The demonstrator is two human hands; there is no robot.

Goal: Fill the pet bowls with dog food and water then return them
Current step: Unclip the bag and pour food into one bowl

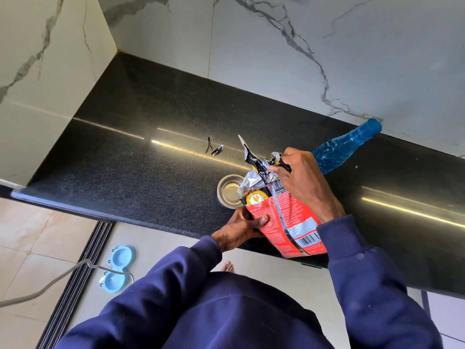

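Note:
A red dog food bag (284,222) is tilted over a small steel bowl (227,190) on the black counter (141,157). The bag's open foil mouth points down toward the bowl and kibble shows inside it. My left hand (241,229) grips the bag's lower side, thumb on the red front. My right hand (307,182) pinches the torn black top of the bag. A blue water bottle (344,147) stands behind my right hand by the wall. On the floor lies a light blue double bowl stand (118,268) with both holders bare.
A small binder clip (217,150) and a black tie lie on the counter behind the bowl. Marble walls close off the counter's back and left. A grey cable (50,283) runs across the tiled floor beside a dark floor track (78,280).

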